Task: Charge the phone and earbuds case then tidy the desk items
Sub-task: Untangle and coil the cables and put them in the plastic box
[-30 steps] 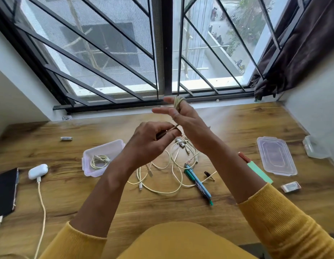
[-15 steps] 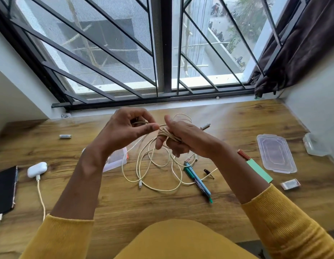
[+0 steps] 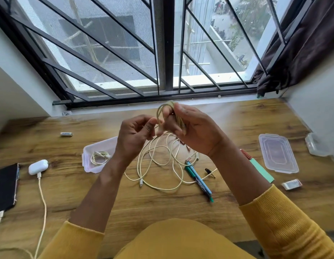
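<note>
Two hands are working over the wooden desk (image 3: 162, 208), and I am going from the biggest thing down. At the far left edge the phone (image 3: 5, 187) is lying flat with a plug in its near end, and just beside it the earbuds case (image 3: 38, 166) is sitting with its own charging lead (image 3: 43, 202) plugged in, so I am judging the charging half done and the tidying half in hand. Behind my left wrist the open plastic box (image 3: 91, 161) is already holding one small coiled cable (image 3: 99, 157); its lid (image 3: 278, 156) is lying well apart, over to the right. Between them the loose cream cable (image 3: 158, 165) is sprawling in wide loops across the desk, with its tail running over the pens (image 3: 198, 181).

I am raising both hands close together above that tangle. My right hand (image 3: 196, 131) is gripping a bundle of loops wound around its fingers, and my left hand (image 3: 133, 136) is pinching the strand just beside it, feeding it on.

To do this well, I am thinking I should be keeping the loops even in size, laying each turn beside the last rather than across it, and letting the slack slide through my left fingertips so it untwists and is not dragging the pens along. The plug end should be going on last, tucked in so the coil fits the box.
</note>
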A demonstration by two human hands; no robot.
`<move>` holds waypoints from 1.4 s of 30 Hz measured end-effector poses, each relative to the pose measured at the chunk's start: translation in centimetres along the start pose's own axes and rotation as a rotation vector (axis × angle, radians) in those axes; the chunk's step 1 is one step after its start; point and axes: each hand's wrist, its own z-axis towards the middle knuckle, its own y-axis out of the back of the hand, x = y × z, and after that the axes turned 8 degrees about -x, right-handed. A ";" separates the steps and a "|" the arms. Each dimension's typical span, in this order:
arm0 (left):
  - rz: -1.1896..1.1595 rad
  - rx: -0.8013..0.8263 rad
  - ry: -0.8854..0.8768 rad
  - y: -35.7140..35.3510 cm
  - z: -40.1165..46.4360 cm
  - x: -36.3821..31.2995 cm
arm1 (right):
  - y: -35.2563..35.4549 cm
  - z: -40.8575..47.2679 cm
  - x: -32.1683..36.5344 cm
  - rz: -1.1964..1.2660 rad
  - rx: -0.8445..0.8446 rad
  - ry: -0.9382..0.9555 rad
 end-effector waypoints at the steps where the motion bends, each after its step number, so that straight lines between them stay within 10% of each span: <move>1: 0.039 -0.029 -0.003 -0.4 -0.3 0.0 | 0.2 0.2 -0.1 0.029 -0.036 0.019; 13: 0.499 -0.114 -0.383 -2.7 -2.5 -3.2 | 0.0 0.6 -1.6 -0.126 -0.353 0.105; 22: 0.424 0.014 -0.359 -1.0 -1.2 -4.0 | -0.1 0.3 -1.7 -0.207 -0.382 -0.039; 32: 0.690 -0.196 -0.424 -0.1 -0.4 -4.1 | -0.7 -0.3 -1.4 -0.166 -0.242 -0.173; 38: 0.266 0.422 -0.096 0.7 0.2 -4.5 | -1.4 -0.4 -1.3 -0.319 -0.141 -0.229; 42: 0.139 0.457 0.017 0.4 0.0 -4.2 | -1.5 -0.5 -1.3 -0.237 -0.066 -0.211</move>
